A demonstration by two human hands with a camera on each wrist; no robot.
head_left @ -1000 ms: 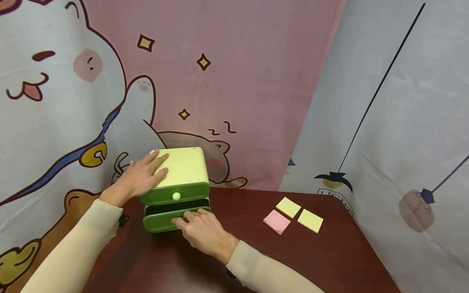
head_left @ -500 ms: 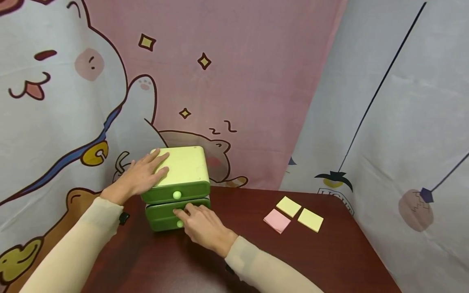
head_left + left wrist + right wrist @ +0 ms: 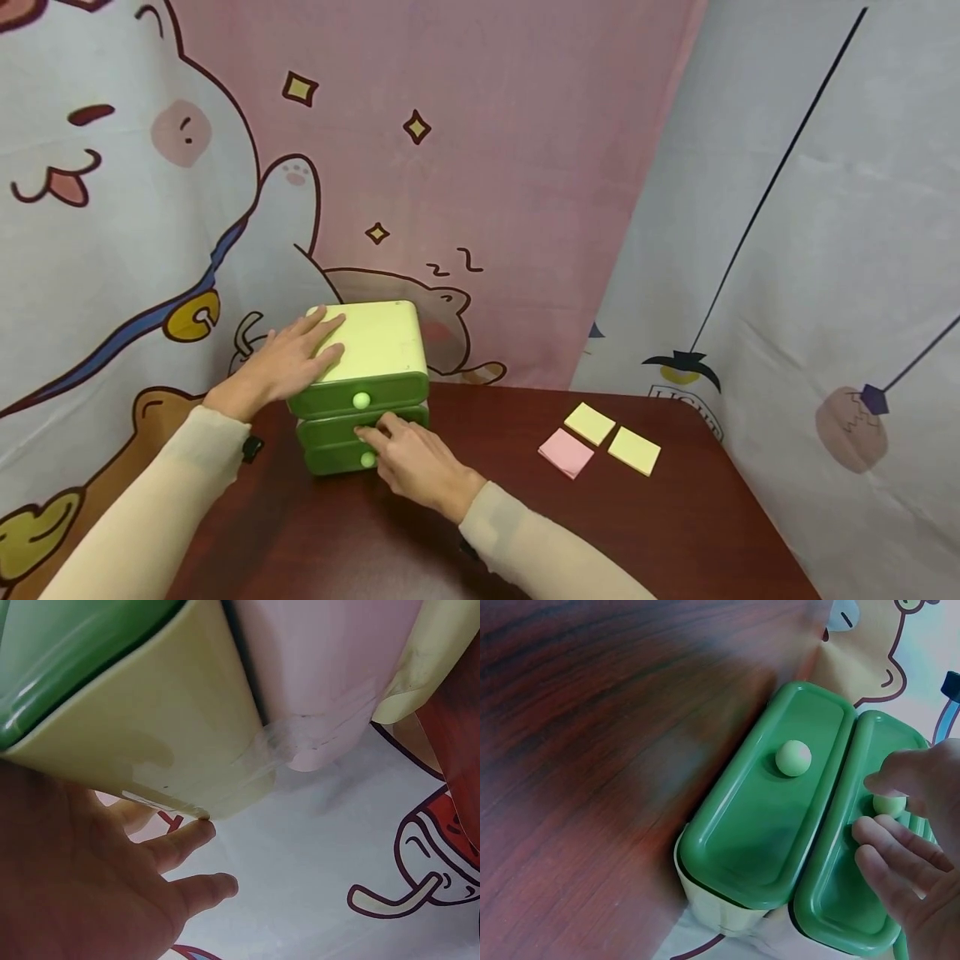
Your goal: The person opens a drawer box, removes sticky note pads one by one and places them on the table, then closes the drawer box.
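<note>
A small cabinet (image 3: 375,333) with a pale yellow top and green drawer fronts stands on the table against the wall. My left hand (image 3: 288,360) lies on the left part of its top with the fingers spread. In the left wrist view, fingertips (image 3: 199,834) show at the edge of the yellow casing. My right hand (image 3: 422,467) is at the middle drawer (image 3: 836,877); thumb and fingers are on either side of its round pale green knob (image 3: 889,805). Below it, the bottom drawer (image 3: 727,847) has a matching knob (image 3: 793,758). All the drawer fronts sit pushed in.
To the right on the dark red table (image 3: 510,517) lie two yellow sticky-note pads (image 3: 590,424) and a pink pad (image 3: 567,453). A cloth backdrop (image 3: 525,208) with cartoon animals hangs behind and around the table.
The middle drawer has slid in from partly pulled out to flush with the others, with my right hand at its knob moving inward. My left hand has stayed on the cabinet top.
</note>
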